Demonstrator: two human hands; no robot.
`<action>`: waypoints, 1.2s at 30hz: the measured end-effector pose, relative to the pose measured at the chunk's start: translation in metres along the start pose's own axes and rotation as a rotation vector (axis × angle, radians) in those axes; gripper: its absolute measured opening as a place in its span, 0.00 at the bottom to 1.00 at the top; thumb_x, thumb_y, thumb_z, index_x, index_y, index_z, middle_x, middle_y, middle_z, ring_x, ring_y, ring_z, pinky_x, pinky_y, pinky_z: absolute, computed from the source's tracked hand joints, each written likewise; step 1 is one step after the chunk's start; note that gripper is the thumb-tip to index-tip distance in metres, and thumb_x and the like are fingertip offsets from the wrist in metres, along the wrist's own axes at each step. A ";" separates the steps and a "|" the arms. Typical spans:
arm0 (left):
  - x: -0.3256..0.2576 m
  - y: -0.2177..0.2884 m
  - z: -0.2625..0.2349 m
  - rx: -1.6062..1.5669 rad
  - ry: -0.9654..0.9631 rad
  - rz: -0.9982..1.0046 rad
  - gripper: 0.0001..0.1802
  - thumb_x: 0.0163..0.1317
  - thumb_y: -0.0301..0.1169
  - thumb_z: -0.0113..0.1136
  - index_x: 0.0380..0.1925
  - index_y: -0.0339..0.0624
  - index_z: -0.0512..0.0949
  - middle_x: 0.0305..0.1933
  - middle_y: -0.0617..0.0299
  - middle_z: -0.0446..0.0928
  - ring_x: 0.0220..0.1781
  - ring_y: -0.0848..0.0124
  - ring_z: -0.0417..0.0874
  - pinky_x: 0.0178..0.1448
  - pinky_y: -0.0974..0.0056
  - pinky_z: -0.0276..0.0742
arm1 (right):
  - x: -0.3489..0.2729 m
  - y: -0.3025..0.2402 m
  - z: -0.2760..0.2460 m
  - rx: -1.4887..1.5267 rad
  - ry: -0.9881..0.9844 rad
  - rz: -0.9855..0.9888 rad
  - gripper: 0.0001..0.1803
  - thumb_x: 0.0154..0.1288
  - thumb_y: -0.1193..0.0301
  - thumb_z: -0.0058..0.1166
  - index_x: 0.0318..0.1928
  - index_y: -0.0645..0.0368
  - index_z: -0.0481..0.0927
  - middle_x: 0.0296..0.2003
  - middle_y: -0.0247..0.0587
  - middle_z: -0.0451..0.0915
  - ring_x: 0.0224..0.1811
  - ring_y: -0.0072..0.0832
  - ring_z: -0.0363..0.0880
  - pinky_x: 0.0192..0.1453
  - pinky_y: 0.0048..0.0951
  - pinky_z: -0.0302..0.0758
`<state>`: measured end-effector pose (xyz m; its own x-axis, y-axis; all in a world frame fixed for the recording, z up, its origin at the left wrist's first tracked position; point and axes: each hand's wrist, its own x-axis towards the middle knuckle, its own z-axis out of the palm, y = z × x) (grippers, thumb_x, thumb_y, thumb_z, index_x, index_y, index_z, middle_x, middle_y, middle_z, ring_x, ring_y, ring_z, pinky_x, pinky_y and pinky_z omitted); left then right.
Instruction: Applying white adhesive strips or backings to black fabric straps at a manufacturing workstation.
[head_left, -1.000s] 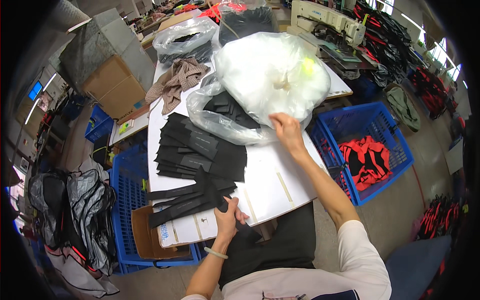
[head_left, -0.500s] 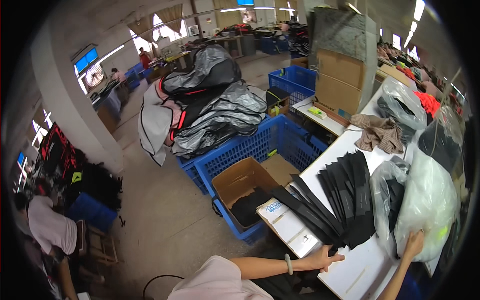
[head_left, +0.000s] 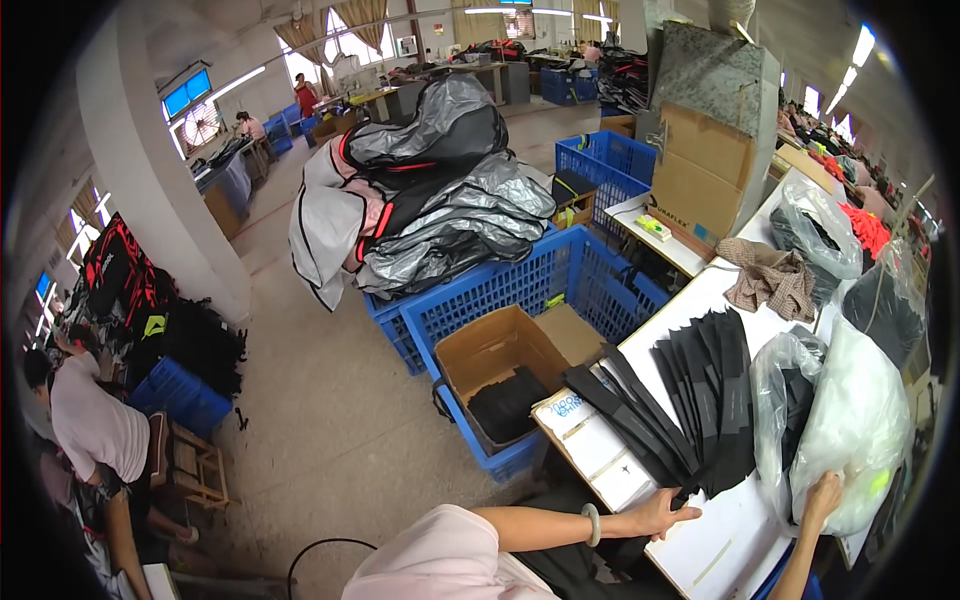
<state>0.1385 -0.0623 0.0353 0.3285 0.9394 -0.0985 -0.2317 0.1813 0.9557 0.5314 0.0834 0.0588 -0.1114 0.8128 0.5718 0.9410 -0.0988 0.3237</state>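
Observation:
My left hand [head_left: 668, 514] rests flat on the white table [head_left: 735, 535] at the near end of a fanned stack of black fabric strips [head_left: 690, 405], its fingers touching the lowest strip. My right hand [head_left: 823, 497] presses against the bottom of a large clear plastic bag [head_left: 850, 425] stuffed with white material. A second clear bag [head_left: 785, 385] with black pieces lies between the strips and the white bag.
A blue crate [head_left: 520, 290] holds an open cardboard box [head_left: 500, 360] with black pieces, left of the table. Grey and black garments [head_left: 430, 190] heap on crates behind. A brown cloth [head_left: 775, 280] and more bags lie further along the table. A seated person [head_left: 90, 420] is at far left.
The view has swung from the table to the left, toward the floor and crates. My hands stay in place, left on the strips, right on the white bag.

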 end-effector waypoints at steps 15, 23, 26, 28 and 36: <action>-0.007 0.004 0.002 -0.005 0.038 -0.012 0.35 0.63 0.50 0.60 0.55 0.29 0.66 0.18 0.65 0.67 0.10 0.78 0.70 0.12 0.72 0.67 | -0.015 -0.050 -0.134 0.508 0.119 0.373 0.13 0.71 0.74 0.42 0.50 0.65 0.74 0.42 0.52 0.79 0.43 0.44 0.79 0.49 0.36 0.73; 0.003 0.033 0.017 -0.389 0.093 -0.003 0.20 0.66 0.44 0.60 0.35 0.34 0.74 0.25 0.62 0.71 0.10 0.81 0.68 0.19 0.73 0.73 | -0.078 -0.187 -0.213 1.064 0.015 -0.057 0.17 0.59 0.91 0.42 0.46 0.67 0.75 0.36 0.47 0.70 0.34 0.35 0.74 0.33 0.30 0.73; 0.007 0.040 0.016 -0.481 0.084 0.034 0.17 0.63 0.41 0.63 0.32 0.38 0.74 0.27 0.63 0.72 0.11 0.81 0.69 0.21 0.72 0.76 | -0.078 -0.196 -0.219 1.128 0.020 -0.075 0.14 0.58 0.91 0.44 0.44 0.67 0.74 0.36 0.48 0.69 0.35 0.39 0.74 0.33 0.31 0.72; 0.006 0.044 0.015 -0.477 0.084 0.070 0.16 0.63 0.41 0.63 0.32 0.39 0.74 0.26 0.63 0.72 0.11 0.81 0.69 0.21 0.72 0.75 | -0.078 -0.197 -0.225 1.123 -0.006 -0.095 0.13 0.58 0.91 0.44 0.42 0.67 0.74 0.36 0.49 0.69 0.35 0.39 0.74 0.33 0.31 0.72; -0.008 0.051 0.025 -0.507 0.013 0.070 0.17 0.58 0.42 0.66 0.33 0.39 0.76 0.19 0.68 0.70 0.12 0.81 0.69 0.20 0.73 0.69 | -0.079 -0.194 -0.220 1.547 -0.275 0.123 0.09 0.54 0.82 0.59 0.35 0.66 0.74 0.39 0.46 0.76 0.36 0.29 0.76 0.35 0.25 0.71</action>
<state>0.1472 -0.0676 0.0918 0.2861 0.9571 -0.0458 -0.6691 0.2338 0.7055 0.2874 -0.0883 0.1164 -0.1152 0.9367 0.3306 0.3611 0.3496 -0.8645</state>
